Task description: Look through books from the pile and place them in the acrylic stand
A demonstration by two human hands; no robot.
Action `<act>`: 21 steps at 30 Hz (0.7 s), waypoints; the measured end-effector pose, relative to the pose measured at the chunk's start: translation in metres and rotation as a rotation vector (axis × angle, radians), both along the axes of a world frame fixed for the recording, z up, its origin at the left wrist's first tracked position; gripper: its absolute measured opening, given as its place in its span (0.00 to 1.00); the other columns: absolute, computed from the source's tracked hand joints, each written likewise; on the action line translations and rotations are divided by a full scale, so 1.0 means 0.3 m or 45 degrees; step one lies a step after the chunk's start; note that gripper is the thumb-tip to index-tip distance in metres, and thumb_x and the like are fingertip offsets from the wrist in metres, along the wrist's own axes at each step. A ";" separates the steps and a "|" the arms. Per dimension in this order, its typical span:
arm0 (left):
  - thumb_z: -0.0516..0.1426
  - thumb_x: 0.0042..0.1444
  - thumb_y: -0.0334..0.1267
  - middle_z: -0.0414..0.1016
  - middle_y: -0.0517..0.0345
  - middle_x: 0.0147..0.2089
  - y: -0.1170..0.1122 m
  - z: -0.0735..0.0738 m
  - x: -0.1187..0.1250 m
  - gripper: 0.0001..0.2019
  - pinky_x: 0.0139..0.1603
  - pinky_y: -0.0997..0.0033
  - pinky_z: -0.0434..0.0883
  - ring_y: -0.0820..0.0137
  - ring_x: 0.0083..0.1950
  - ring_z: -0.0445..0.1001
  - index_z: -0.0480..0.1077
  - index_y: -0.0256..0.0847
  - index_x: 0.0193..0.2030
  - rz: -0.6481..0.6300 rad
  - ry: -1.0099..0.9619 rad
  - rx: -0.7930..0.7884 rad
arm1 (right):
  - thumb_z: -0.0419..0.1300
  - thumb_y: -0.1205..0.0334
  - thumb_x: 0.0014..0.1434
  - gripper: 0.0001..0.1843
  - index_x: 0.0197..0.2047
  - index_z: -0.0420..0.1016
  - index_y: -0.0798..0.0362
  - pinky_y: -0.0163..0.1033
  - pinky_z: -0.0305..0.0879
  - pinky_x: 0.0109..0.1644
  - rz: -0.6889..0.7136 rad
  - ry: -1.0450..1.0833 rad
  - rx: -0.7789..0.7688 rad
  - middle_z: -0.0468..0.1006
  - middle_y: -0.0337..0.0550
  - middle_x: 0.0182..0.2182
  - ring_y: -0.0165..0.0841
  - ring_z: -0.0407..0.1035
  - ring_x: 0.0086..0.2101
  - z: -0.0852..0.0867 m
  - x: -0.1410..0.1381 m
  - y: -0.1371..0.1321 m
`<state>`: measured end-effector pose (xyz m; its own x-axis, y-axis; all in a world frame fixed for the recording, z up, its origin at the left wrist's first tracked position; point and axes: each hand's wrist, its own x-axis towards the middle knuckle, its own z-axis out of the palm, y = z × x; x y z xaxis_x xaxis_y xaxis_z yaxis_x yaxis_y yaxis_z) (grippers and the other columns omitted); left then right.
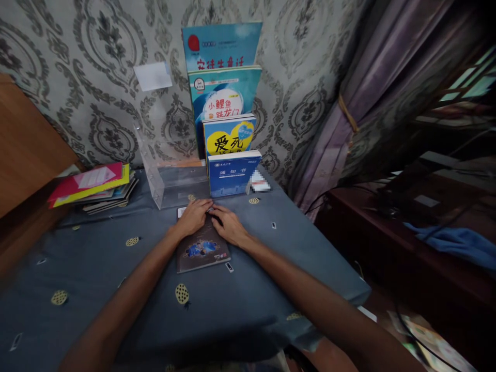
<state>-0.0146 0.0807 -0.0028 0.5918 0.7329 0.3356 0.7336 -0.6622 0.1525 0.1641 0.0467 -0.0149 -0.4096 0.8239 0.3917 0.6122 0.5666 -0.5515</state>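
Note:
A dark brown book [203, 249] with a blue picture on its cover lies flat on the blue cloth. My left hand [194, 217] rests on its upper left part, fingers stretched forward. Across from it, my right hand [228, 225] lies over the upper right part, with thumb and fingers apart. The fingertips of both hands come close together near the book's far edge; a small greyish spot between them is too small to make out. Just beyond the hands, a blue book [234, 175] stands upright in a clear acrylic stand [155, 178].
Behind the blue book stand a yellow-and-blue book [229, 135], a teal book [225, 93] and a taller blue book [222, 44]. A stack of books and folders [96, 183] lies at left. The table's right edge borders a dark red cabinet [368, 227] and purple curtain [372, 77].

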 end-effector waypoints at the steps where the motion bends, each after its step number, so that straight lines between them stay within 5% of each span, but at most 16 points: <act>1: 0.50 0.52 0.20 0.72 0.46 0.63 -0.001 -0.001 -0.001 0.29 0.66 0.53 0.65 0.61 0.64 0.69 0.70 0.35 0.61 -0.004 -0.012 -0.002 | 0.54 0.70 0.62 0.19 0.54 0.76 0.59 0.51 0.61 0.66 -0.001 0.011 -0.003 0.73 0.58 0.59 0.43 0.66 0.60 0.003 0.001 -0.001; 12: 0.49 0.52 0.20 0.79 0.54 0.55 -0.021 0.020 -0.015 0.26 0.63 0.57 0.69 0.65 0.58 0.75 0.78 0.44 0.51 -0.170 -0.140 -0.064 | 0.49 0.75 0.60 0.22 0.54 0.73 0.53 0.45 0.68 0.57 -0.118 0.186 -0.091 0.79 0.49 0.48 0.38 0.73 0.49 0.026 0.017 0.000; 21: 0.51 0.57 0.23 0.77 0.49 0.58 -0.045 0.021 0.013 0.22 0.63 0.57 0.69 0.62 0.59 0.74 0.74 0.40 0.55 0.081 0.030 0.059 | 0.49 0.73 0.61 0.30 0.65 0.66 0.55 0.51 0.59 0.68 0.021 0.039 0.011 0.71 0.52 0.62 0.38 0.64 0.62 -0.025 0.014 0.029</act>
<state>-0.0107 0.0673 0.0034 0.5527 0.7533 0.3565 0.7774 -0.6202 0.1052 0.1681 0.0553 -0.0223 -0.4104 0.8137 0.4116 0.5858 0.5812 -0.5649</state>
